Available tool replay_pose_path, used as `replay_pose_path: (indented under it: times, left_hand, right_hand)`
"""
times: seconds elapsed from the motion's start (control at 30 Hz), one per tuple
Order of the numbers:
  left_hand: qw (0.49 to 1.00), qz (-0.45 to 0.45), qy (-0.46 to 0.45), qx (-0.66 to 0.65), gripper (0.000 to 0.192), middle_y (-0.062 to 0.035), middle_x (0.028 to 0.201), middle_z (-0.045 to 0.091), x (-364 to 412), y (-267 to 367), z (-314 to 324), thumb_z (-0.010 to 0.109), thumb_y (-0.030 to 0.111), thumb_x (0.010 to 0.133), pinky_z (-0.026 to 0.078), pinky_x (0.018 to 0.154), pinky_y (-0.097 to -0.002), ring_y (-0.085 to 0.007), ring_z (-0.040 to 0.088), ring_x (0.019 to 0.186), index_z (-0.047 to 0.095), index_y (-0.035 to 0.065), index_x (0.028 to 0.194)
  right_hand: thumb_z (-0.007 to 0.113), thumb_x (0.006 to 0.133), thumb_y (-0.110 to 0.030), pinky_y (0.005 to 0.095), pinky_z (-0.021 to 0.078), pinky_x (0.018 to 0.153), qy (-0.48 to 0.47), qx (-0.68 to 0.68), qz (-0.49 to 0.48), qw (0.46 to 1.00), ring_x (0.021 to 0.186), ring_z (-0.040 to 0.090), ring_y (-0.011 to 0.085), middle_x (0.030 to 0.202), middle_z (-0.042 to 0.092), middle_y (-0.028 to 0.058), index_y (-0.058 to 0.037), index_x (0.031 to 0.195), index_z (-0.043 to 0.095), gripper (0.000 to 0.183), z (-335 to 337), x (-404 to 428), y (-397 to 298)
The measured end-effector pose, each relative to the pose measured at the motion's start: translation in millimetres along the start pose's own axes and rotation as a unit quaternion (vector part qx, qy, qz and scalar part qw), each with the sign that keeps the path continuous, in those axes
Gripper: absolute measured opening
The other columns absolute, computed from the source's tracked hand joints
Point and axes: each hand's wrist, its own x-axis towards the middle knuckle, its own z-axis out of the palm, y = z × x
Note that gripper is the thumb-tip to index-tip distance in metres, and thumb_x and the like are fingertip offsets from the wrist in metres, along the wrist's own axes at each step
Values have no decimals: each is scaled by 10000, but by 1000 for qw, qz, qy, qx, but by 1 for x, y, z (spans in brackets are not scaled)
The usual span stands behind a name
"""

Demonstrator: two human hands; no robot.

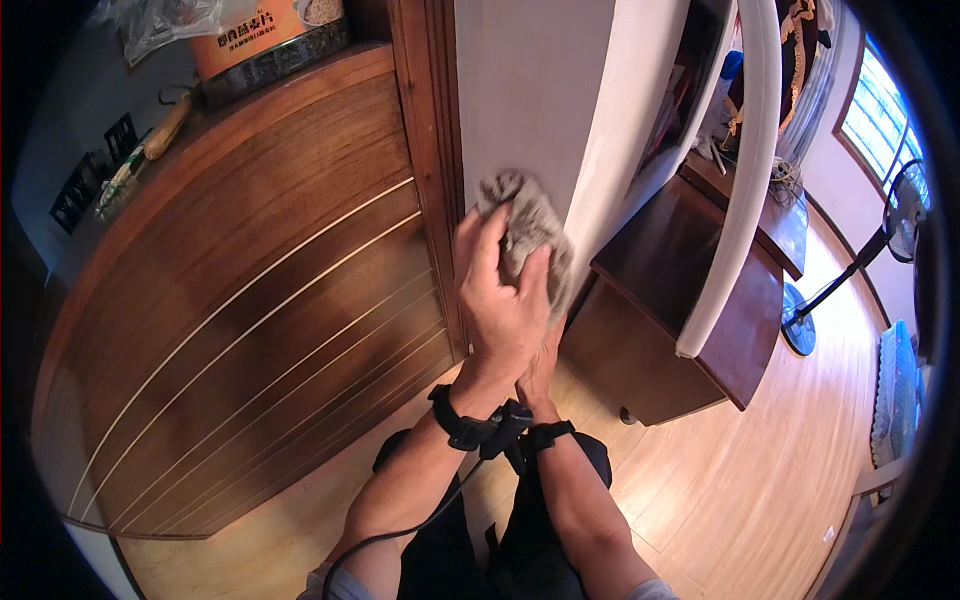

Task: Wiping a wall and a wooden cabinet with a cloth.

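Observation:
A crumpled grey cloth lies against the end of a pale wall. My left hand grips it, fingers bent over its left and lower parts. Behind that hand, at the lower right of the cloth, is my right hand; the left hand and the cloth hide most of it, so its fingers cannot be made out. Both wrists wear black straps, and a black cable runs along my left forearm. A brown wooden door frame stands just left of the cloth.
A curved wooden cabinet fills the left, with a packaged box on top. At right are a dark wooden desk, a thick white pole slanting before it, and a standing fan on the wood floor.

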Motion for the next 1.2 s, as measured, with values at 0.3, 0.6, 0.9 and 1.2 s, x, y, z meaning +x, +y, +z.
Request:
replay_pose_path:
  times: [0.3, 0.6, 0.9, 1.2]
  left_hand:
    - [985, -166, 4, 54, 543, -274, 1350, 614, -101, -89, -2, 695, 66, 991, 481, 1092, -483, -396, 628, 1265, 482, -75, 1470]
    - [979, -200, -45, -5, 537, -247, 1304, 634, -45, -27, 1, 745, 53, 971, 497, 1071, -447, -329, 641, 1224, 513, -56, 1444]
    - [965, -251, -15, 71, 585, -316, 1395, 560, -99, -75, 6, 634, 109, 1033, 427, 1152, -519, -467, 563, 1311, 395, -94, 1527]
    - [963, -264, -35, 37, 533, -273, 1343, 583, -71, -48, 5, 670, 82, 1015, 455, 1118, -471, -403, 598, 1259, 460, -87, 1475]
  right_hand:
    - [388, 1130, -631, 474, 171, 1339, -2, 19, 36, 999, 1649, 191, 441, 1766, 217, 298, -51, 1748, 143, 883, -5, -3, -18]
    - [470, 1051, -745, 468, 195, 1336, -16, 100, 59, 993, 1643, 217, 418, 1762, 238, 269, -86, 1757, 149, 1018, -15, 2, 6]
    - [372, 1155, -585, 446, 165, 1343, -17, 73, 65, 995, 1660, 191, 397, 1782, 217, 260, -113, 1750, 217, 775, -17, -4, -1]
    - [331, 1173, -538, 426, 159, 1348, -28, 68, 82, 994, 1665, 194, 368, 1793, 229, 219, -80, 1742, 233, 736, -27, -3, 4]
